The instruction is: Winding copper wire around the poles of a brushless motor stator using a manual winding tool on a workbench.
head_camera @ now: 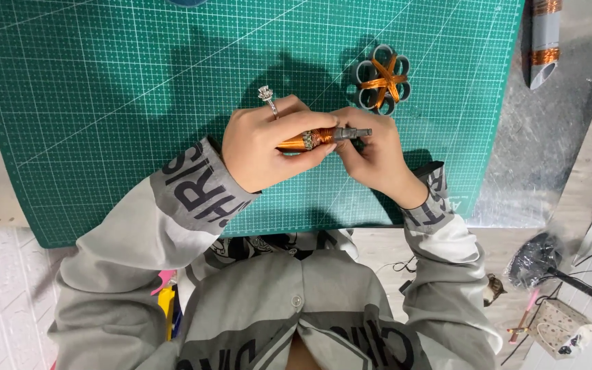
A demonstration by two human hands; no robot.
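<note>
Grey sleeves [173, 205], then both hands [323, 147] pinching a copper-wrapped grey rod [323, 137] between them (flower-shaped piece [380, 80] just beyond)

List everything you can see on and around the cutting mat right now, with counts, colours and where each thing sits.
cutting mat: one, green with a white grid, covering most of the table.
flower-shaped piece: one, grey rings bound with orange ribbon, on the mat just beyond the hands.
grey tube: one, grey with orange bands, off the mat at the top right.
small stick piece: one, orange-wrapped with a grey tip, held between both hands.
ring: one, silvery, on a finger of the left hand.
black bundle: one, shiny black, at the lower right; I cannot tell what it is.
left hand: gripping the orange end.
right hand: pinching the grey tip.
</note>
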